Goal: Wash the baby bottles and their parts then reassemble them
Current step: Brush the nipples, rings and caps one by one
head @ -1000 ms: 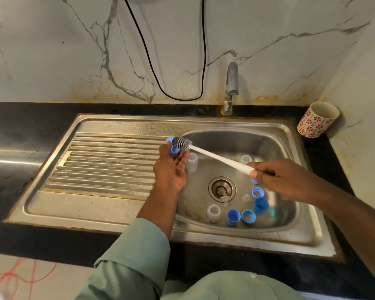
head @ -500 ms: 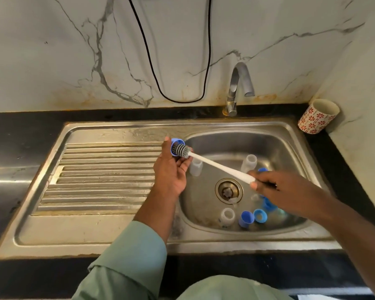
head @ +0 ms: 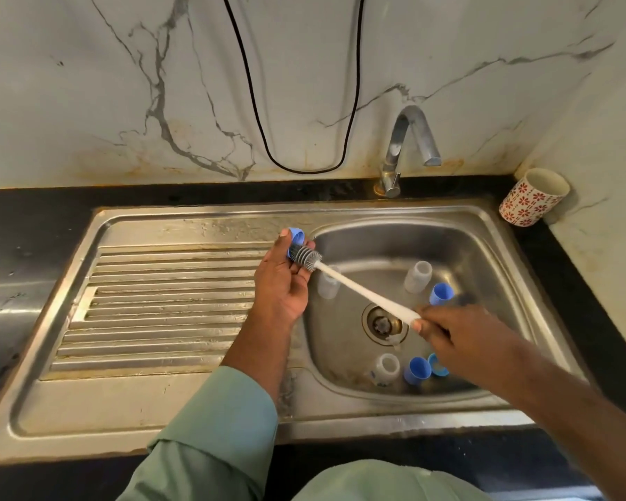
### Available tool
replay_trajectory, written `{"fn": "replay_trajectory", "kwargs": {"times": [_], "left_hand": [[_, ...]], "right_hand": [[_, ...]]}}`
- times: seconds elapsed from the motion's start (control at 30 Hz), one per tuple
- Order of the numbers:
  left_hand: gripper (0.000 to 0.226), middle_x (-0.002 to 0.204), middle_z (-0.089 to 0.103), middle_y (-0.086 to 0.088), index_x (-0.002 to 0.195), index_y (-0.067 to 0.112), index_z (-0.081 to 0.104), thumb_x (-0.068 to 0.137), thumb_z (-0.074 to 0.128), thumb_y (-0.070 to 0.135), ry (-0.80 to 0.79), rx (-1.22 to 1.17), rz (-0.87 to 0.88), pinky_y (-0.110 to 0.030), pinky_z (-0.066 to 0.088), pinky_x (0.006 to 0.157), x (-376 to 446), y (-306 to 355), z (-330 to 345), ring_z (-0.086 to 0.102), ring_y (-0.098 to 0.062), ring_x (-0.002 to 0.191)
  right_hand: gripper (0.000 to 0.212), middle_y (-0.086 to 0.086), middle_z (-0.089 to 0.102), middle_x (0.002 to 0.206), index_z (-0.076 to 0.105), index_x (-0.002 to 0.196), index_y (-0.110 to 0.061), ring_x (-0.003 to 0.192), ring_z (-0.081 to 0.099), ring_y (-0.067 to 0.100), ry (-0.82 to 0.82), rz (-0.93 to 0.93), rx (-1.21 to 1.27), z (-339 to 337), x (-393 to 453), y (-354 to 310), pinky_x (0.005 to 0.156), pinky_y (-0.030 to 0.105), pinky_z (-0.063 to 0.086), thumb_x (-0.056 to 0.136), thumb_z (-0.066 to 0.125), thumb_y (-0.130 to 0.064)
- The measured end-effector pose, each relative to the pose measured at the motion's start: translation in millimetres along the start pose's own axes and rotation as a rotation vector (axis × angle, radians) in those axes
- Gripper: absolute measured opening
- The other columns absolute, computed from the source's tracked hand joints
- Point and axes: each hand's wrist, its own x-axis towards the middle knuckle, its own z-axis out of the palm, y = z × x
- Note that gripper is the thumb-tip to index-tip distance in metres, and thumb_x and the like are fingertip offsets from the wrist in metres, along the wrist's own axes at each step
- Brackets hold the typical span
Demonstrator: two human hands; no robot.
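Clenched on the blue cap [head: 296, 236], my left hand [head: 282, 283] meets the brush [head: 355, 287] my right hand [head: 459, 332] grips, bristles pointing up-left, over the sink [head: 485, 254] holding bottles and caps.

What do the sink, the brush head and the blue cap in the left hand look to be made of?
Sink: brushed stainless steel by its grey sheen and pressed drain ridges, stained in places. Brush head: probably silicone or rubber, with dark grey moulded ribs rather than fine bristles. Blue cap: likely plastic, opaque and smooth.
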Motion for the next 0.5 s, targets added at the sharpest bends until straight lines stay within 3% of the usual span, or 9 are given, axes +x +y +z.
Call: {"fn": "replay_trajectory", "kwargs": {"times": [0.1,0.2,0.27,0.33,0.4,0.5], "left_hand": [[0.057,0.111,0.068,-0.02,0.127,0.0,0.058,0.078,0.074,0.025,-0.06,-0.037,-0.006,-0.033,0.061,0.074,0.0,5.4,-1.7,0.072,-0.025,0.089],[0.045,0.112,0.069,-0.022,0.12,0.001,0.06,0.083,0.072,0.023,-0.121,-0.021,-0.002,-0.037,0.06,0.085,3.0,15.2,3.4,0.071,-0.029,0.097],[0.051,0.108,0.069,-0.021,0.123,0.0,0.058,0.079,0.074,0.022,-0.11,0.012,0.006,-0.035,0.061,0.08,7.7,17.4,5.0,0.071,-0.027,0.093],[0.062,0.108,0.068,-0.02,0.127,-0.001,0.056,0.074,0.076,0.024,-0.123,0.026,-0.002,-0.034,0.061,0.078,8.4,13.7,2.3,0.071,-0.026,0.092],[0.067,0.116,0.067,-0.023,0.131,0.0,0.055,0.072,0.076,0.026,-0.116,0.026,-0.009,-0.035,0.061,0.081,7.2,9.8,0.6,0.072,-0.027,0.093],[0.064,0.114,0.067,-0.025,0.13,0.0,0.055,0.074,0.075,0.025,-0.104,0.03,-0.009,-0.034,0.062,0.074,6.3,10.6,2.6,0.074,-0.028,0.086]], "right_hand": [[0.018,0.002,0.064,0.07,0.063,0.09,-0.037,0.05,0.048,0.003,0.032,-0.019,0.186,-16.0,8.4,1.5,0.045,0.013,0.038,0.1,0.048,-0.035],[0.02,0.007,0.066,0.074,0.065,0.091,-0.034,0.053,0.051,0.008,0.129,-0.003,0.215,-18.8,15.4,3.7,0.05,0.023,0.042,0.1,0.047,-0.036],[0.019,0.004,0.066,0.075,0.061,0.091,-0.038,0.059,0.057,0.014,0.073,0.002,0.162,-15.1,15.2,2.7,0.056,0.03,0.049,0.1,0.045,-0.037],[0.016,0.0,0.065,0.074,0.056,0.089,-0.043,0.059,0.058,0.009,0.019,-0.021,0.118,-15.4,12.2,1.1,0.055,0.023,0.049,0.1,0.045,-0.038],[0.017,0.0,0.063,0.071,0.06,0.088,-0.039,0.054,0.052,0.004,0.068,-0.013,0.155,-19.2,13.1,1.5,0.05,0.015,0.041,0.1,0.047,-0.037],[0.023,0.007,0.065,0.075,0.066,0.09,-0.03,0.058,0.054,0.012,0.093,0.053,0.2,-12.6,14.1,2.3,0.055,0.021,0.042,0.1,0.046,-0.036]]}}
